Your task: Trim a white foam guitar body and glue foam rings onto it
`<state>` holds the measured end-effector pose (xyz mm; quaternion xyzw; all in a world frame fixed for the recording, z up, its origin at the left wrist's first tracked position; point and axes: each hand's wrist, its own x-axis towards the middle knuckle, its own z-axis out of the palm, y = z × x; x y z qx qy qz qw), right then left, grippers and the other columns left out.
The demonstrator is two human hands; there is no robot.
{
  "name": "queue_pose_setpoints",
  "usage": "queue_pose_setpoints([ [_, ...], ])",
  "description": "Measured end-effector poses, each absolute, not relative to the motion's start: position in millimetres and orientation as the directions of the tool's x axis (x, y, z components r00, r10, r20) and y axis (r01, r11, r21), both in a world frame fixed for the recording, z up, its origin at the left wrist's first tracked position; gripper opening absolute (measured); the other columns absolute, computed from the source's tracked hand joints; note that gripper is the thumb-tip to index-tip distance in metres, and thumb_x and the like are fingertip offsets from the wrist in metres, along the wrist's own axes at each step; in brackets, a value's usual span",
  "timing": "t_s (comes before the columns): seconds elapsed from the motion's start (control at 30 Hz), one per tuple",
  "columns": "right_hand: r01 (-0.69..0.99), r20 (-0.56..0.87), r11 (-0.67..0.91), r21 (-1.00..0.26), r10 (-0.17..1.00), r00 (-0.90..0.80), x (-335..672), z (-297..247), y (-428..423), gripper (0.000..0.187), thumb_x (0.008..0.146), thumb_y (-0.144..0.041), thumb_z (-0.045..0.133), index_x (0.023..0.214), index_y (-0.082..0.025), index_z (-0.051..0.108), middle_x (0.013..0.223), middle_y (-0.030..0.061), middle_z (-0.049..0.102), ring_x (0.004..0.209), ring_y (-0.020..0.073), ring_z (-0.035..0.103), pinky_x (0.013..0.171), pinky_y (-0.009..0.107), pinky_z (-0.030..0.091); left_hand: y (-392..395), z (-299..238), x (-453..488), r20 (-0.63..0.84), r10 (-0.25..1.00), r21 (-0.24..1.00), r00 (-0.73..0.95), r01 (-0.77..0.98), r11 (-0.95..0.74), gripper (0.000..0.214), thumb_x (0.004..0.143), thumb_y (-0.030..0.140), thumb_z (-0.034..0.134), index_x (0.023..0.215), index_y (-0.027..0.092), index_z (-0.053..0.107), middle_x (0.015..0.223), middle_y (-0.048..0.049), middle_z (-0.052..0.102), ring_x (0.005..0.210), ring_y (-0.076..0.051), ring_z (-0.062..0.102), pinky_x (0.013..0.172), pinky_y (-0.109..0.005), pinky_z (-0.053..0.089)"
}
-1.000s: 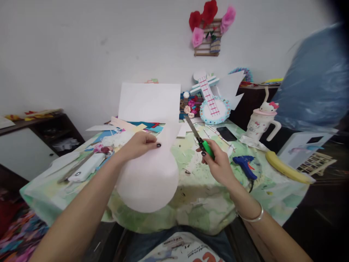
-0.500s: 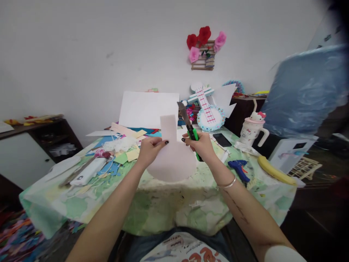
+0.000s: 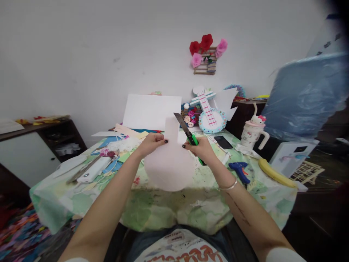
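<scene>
A pale, round-bodied cutout with a straight neck, like a guitar shape in card or foam board, is held up over the near part of the table. My left hand pinches it where the neck meets the body, thumb in front. Across from it, my right hand is closed around a green and black utility knife. The knife's long blade is out and points up and left, close to the top of the neck. The right thumb is at the cutout's right edge; whether it presses on it I cannot tell.
Paper scraps and a white power strip lie left. A white board and a decorated toy banjo stand behind. On the right are a phone, a blue glue gun, a cup and a banana.
The cutout has tilted, with its round body lower and more of its face showing. Both hands keep their holds. The camera view has shifted slightly.
</scene>
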<state>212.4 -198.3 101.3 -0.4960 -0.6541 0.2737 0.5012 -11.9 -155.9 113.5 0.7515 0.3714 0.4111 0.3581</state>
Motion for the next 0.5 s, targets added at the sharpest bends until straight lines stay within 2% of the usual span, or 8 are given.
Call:
queue_pose_setpoints([
  [0.1,0.290,0.354,0.362,-0.886,0.932,-0.082,203,101,-231,0.020,0.061,-0.032,0.067,0.070,-0.014,0.066,0.040,-0.0066,0.042,0.037,0.0060,0.034,0.039,0.020,0.025,-167,109,-15,0.225,0.795,0.924,0.563,0.135,-0.357,0.034,0.068,0.043,0.069,0.083,0.012,0.066,0.078,-0.0080,0.068,0.068,-0.019,0.063,0.061,-0.028,0.049],
  [0.17,0.236,0.287,0.313,-0.920,0.948,-0.140,194,93,-250,0.023,0.062,-0.034,0.067,0.074,-0.015,0.065,0.041,-0.0067,0.044,0.036,0.0062,0.035,0.037,0.020,0.027,-176,100,-13,0.209,0.723,0.943,0.658,0.059,-0.326,0.032,0.069,0.038,0.070,0.088,0.012,0.065,0.085,-0.0093,0.068,0.077,-0.021,0.064,0.070,-0.031,0.050],
  [0.23,0.227,0.268,0.301,-0.926,0.949,-0.163,185,83,-264,0.020,0.065,-0.035,0.065,0.070,-0.015,0.063,0.043,-0.0056,0.046,0.036,0.0070,0.038,0.037,0.020,0.029,-187,89,-7,0.216,0.677,0.945,0.703,0.023,-0.326,0.032,0.070,0.036,0.069,0.092,0.013,0.065,0.089,-0.0101,0.068,0.083,-0.022,0.063,0.074,-0.032,0.049],
  [0.37,0.258,0.310,0.319,-0.912,0.948,-0.077,172,65,-277,0.022,0.071,-0.034,0.060,0.058,-0.017,0.055,0.045,-0.0029,0.050,0.039,0.0076,0.040,0.041,0.021,0.032,-212,69,10,0.312,0.726,0.934,0.612,-0.056,-0.354,0.036,0.071,0.036,0.066,0.100,0.016,0.064,0.090,-0.0087,0.066,0.081,-0.021,0.061,0.070,-0.031,0.048],
  [0.5,0.217,0.342,0.364,-0.906,0.930,-0.133,171,62,-280,0.020,0.074,-0.034,0.060,0.064,-0.018,0.056,0.053,-0.0015,0.057,0.048,0.0099,0.048,0.050,0.022,0.038,-232,65,25,0.389,0.778,0.913,0.492,-0.097,-0.396,0.038,0.074,0.045,0.057,0.098,0.016,0.063,0.084,-0.0087,0.063,0.074,-0.022,0.059,0.064,-0.033,0.047],
])
